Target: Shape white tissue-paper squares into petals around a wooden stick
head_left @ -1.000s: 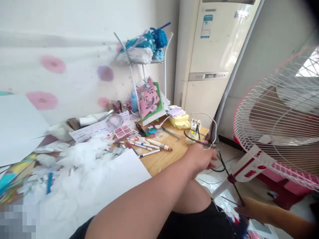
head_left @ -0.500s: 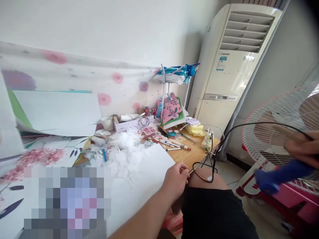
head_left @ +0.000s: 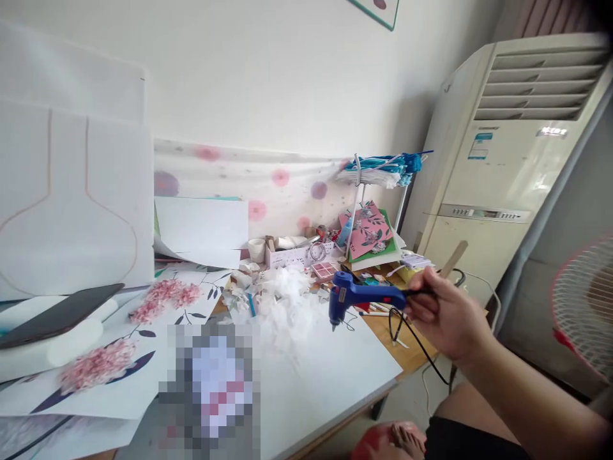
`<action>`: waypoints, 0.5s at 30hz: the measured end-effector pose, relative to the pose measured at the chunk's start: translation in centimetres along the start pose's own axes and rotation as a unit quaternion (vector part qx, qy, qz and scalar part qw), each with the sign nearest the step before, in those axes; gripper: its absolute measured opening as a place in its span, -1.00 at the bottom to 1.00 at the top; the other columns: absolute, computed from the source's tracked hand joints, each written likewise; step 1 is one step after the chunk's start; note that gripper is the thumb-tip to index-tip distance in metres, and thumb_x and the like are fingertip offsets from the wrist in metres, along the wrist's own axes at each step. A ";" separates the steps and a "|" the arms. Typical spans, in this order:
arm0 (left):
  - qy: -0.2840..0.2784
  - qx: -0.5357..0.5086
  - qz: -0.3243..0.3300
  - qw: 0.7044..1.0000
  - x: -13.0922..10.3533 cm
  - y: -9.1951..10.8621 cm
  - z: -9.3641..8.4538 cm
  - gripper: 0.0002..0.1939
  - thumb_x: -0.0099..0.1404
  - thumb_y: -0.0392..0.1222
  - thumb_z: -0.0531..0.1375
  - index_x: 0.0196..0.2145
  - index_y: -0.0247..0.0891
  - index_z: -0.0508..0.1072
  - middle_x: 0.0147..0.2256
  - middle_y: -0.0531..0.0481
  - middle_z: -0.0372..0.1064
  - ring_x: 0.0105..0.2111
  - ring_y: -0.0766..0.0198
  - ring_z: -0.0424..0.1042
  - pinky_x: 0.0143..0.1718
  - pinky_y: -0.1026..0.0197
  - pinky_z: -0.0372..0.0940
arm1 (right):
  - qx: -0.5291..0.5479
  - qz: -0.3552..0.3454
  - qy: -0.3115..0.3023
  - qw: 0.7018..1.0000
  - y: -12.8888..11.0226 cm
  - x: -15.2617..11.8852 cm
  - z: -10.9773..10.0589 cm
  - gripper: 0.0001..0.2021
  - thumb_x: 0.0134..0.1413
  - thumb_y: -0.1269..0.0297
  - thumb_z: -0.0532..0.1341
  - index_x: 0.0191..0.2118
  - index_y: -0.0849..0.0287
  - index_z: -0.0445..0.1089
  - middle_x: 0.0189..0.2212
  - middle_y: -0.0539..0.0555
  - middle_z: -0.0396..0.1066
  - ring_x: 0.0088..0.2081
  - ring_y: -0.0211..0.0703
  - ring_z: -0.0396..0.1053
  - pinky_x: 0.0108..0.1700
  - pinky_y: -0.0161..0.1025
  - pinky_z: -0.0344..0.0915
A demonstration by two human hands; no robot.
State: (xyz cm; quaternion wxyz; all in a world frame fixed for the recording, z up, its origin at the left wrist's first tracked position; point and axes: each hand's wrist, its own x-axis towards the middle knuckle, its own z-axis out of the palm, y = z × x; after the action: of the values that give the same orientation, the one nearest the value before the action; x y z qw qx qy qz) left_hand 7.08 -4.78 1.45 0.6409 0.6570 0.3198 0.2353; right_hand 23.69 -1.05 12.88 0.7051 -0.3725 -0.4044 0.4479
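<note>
Head view: the fingers of the right hand (head_left: 443,313) are closed in a pinch on the handle end of a blue glue gun (head_left: 357,293) and its black cord (head_left: 424,351), while a flat wooden stick (head_left: 454,259) juts up beside the knuckles. The glue gun is held up in front of the desk (head_left: 416,348), nozzle down, with white fluff (head_left: 285,300), a white sheet (head_left: 330,370) and a pink palette (head_left: 324,271) beyond or below it; loose pens (head_left: 378,314) lie near the hand.
</note>
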 end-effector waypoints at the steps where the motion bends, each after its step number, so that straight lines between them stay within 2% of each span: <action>1: 0.000 -0.021 0.004 1.000 0.3 0.7 0.3 -0.61 0.29 0.15 0.15 -0.21 -0.25 0.48 -0.28 -0.04 0.47 -0.38 0.26 0.43 -0.38 0.23 0.30 | 0.006 -0.007 0.001 1.000 1.1 0.0 -0.4 -0.63 -0.12 -0.04 0.37 -0.55 0.19 0.37 -0.83 -0.21 -0.10 -0.76 -0.47 -0.07 -0.56 -0.42 0.27; 3: 0.018 -0.089 0.025 0.996 1.5 2.2 0.4 -0.48 0.25 0.26 0.11 -0.11 -0.25 0.45 -0.21 -0.09 0.47 -0.32 0.22 0.44 -0.39 0.25 0.27 | 0.008 -0.019 0.001 1.000 3.2 -0.5 -1.3 -0.64 -0.12 -0.03 0.38 -0.56 0.18 0.40 -0.80 -0.16 0.00 -0.73 -0.45 -0.02 -0.57 -0.43 0.26; 4: 0.053 -0.180 0.055 0.981 2.3 2.9 0.4 -0.48 0.25 0.25 0.14 -0.12 -0.28 0.45 -0.15 -0.13 0.45 -0.21 0.18 0.43 -0.29 0.24 0.27 | 0.005 -0.021 0.000 1.000 4.1 -0.9 -1.8 -0.66 -0.11 0.00 0.38 -0.56 0.18 0.42 -0.75 -0.12 0.11 -0.71 -0.44 0.04 -0.58 -0.44 0.23; 5: 0.078 -0.264 0.074 0.959 3.3 3.5 0.5 -0.51 0.23 0.22 0.18 -0.16 -0.28 0.45 -0.11 -0.14 0.44 -0.13 0.15 0.41 -0.21 0.23 0.27 | -0.003 -0.022 -0.005 1.000 4.9 -1.4 -2.5 -0.68 -0.09 0.03 0.38 -0.56 0.19 0.45 -0.69 -0.06 0.23 -0.67 -0.40 0.13 -0.59 -0.44 0.22; 7: 0.108 -0.422 0.063 0.898 5.3 4.0 0.8 -0.52 0.13 0.21 0.29 -0.21 -0.27 0.45 -0.13 -0.14 0.43 -0.08 0.09 0.38 -0.19 0.17 0.29 | -0.048 -0.031 -0.049 0.997 6.0 -2.2 -3.8 -0.73 -0.04 0.07 0.35 -0.53 0.18 0.50 -0.55 0.05 0.39 -0.53 -0.26 0.33 -0.47 -0.37 0.32; 9: 0.140 -0.513 0.031 0.846 7.0 3.8 1.2 -0.51 0.03 0.18 0.37 -0.26 -0.28 0.45 -0.19 -0.14 0.44 -0.11 0.08 0.40 -0.20 0.14 0.31 | -0.137 -0.050 -0.124 0.981 6.5 -2.7 -5.2 -0.81 0.01 0.12 0.33 -0.44 0.14 0.55 -0.46 0.10 0.46 -0.38 -0.12 0.42 -0.30 -0.27 0.38; 10: 0.161 -0.531 0.022 0.831 7.6 3.5 1.4 -0.51 0.02 0.16 0.39 -0.28 -0.29 0.45 -0.22 -0.14 0.46 -0.15 0.10 0.42 -0.21 0.14 0.32 | -0.168 -0.054 -0.141 0.974 6.5 -2.7 -6.0 -0.83 0.02 0.14 0.32 -0.41 0.12 0.56 -0.46 0.11 0.48 -0.36 -0.10 0.43 -0.27 -0.26 0.38; 11: 0.183 -0.535 0.022 0.825 8.2 3.2 1.4 -0.53 0.02 0.14 0.40 -0.30 -0.29 0.44 -0.25 -0.14 0.47 -0.20 0.13 0.44 -0.22 0.15 0.33 | -0.174 -0.051 -0.132 0.975 6.3 -2.5 -6.9 -0.85 0.01 0.16 0.33 -0.41 0.11 0.56 -0.48 0.10 0.48 -0.38 -0.11 0.43 -0.30 -0.27 0.37; 12: 0.206 -0.527 0.029 0.824 8.6 2.9 1.3 -0.54 0.02 0.12 0.41 -0.31 -0.29 0.44 -0.29 -0.13 0.48 -0.27 0.18 0.45 -0.24 0.17 0.34 | -0.151 -0.039 -0.091 0.983 6.1 -2.3 -7.9 -0.85 -0.03 0.16 0.35 -0.44 0.11 0.54 -0.51 0.08 0.47 -0.43 -0.14 0.42 -0.37 -0.30 0.36; 14: 0.253 -0.490 0.059 0.832 9.1 2.6 0.7 -0.54 0.00 0.07 0.43 -0.29 -0.27 0.43 -0.40 -0.05 0.47 -0.38 0.25 0.46 -0.27 0.19 0.36 | -0.063 -0.007 0.049 0.997 5.4 -1.5 -10.5 -0.79 -0.15 0.10 0.39 -0.51 0.12 0.47 -0.59 0.02 0.42 -0.54 -0.21 0.38 -0.48 -0.33 0.34; 15: 0.274 -0.461 0.078 0.840 9.2 2.5 0.3 -0.54 -0.01 0.06 0.44 -0.27 -0.27 0.43 -0.43 0.00 0.45 -0.43 0.27 0.45 -0.28 0.18 0.38 | -0.026 0.008 0.127 0.992 5.0 -1.1 -12.1 -0.75 -0.24 0.07 0.41 -0.53 0.12 0.43 -0.60 -0.01 0.39 -0.57 -0.23 0.37 -0.51 -0.32 0.35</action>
State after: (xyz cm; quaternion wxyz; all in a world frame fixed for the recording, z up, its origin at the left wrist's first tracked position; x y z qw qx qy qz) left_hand 13.89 1.70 2.97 0.7357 0.2170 0.2849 0.5749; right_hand 32.71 -2.45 3.39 0.7370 -0.4479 -0.3205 0.3917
